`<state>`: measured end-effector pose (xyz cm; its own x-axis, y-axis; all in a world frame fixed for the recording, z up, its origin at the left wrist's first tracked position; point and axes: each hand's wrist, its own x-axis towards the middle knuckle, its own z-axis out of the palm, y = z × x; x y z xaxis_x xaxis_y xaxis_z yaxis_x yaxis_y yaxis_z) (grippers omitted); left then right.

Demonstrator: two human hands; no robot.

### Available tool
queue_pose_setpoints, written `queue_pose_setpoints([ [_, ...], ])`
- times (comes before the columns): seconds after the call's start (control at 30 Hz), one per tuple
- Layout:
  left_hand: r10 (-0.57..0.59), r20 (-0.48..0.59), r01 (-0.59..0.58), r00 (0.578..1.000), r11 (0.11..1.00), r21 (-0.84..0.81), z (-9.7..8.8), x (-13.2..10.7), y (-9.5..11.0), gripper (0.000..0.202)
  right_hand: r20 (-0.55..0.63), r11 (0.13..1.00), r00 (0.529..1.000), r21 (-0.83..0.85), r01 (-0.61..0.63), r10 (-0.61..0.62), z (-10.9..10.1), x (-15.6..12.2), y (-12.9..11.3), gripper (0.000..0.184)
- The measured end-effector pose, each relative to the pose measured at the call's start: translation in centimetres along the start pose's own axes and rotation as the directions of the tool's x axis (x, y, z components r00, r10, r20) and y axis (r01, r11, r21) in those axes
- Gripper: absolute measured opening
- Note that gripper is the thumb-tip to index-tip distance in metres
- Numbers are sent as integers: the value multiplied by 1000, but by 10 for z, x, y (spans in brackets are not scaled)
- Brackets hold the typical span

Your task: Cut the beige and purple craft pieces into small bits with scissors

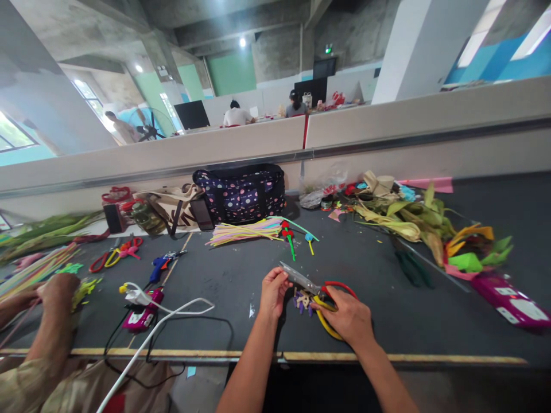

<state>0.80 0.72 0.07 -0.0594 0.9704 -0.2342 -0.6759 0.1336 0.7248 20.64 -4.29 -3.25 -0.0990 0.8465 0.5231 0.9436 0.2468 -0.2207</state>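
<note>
Both forearms come in from the bottom edge and meet at a pair of scissors (303,281) held just above the near part of the desk (232,275). The right hand (348,315) is closed around the looped plastic handles, one red and one yellow. The grey metal blades point up and left and look closed together. The left hand (273,292) is narrowed to a pinch, its fingertips on the blade tip. A small purple fuzzy piece (301,300) lies on the desk under the blades, between the two hands.

The desk top is dark and matt, and its front edge (387,358) carries a yellow strip just below the wrists. Bare surface lies open right of the right hand and behind the scissors.

Further back lies a bundle of pastel sticks (245,232), with a red flower on a green stem (287,235) beside it. Behind them a dark bag with coloured dots (243,192) stands against the pale partition (387,132).

To the right is a heap of green and yellow leaves (408,221), and nearer, a glossy magenta object (512,301) whose white labels are too small to read.

To the left, a white cable (172,312) loops across the desk, and a co-worker's hand (60,289) rests among thin coloured sticks.
</note>
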Motion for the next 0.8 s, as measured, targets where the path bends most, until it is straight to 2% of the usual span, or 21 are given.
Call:
queue_pose_setpoints([
  [0.2,-10,2,10,1000,1000,6,1,-1,1,30,-72,999,997,34,35,-33,4,1,3,65],
  [0.37,-11,-2,11,1000,1000,5,3,-1,2,29,-84,998,995,23,52,-50,3,1,2,64],
  [0.63,0,5,0,1000,1000,10,4,-3,4,30,-18,997,997,-13,-73,73,-4,4,-2,68],
  [0.8,8,-16,-8,1000,1000,23,4,-3,6,33,17,992,992,13,-122,122,-6,6,-1,55],
])
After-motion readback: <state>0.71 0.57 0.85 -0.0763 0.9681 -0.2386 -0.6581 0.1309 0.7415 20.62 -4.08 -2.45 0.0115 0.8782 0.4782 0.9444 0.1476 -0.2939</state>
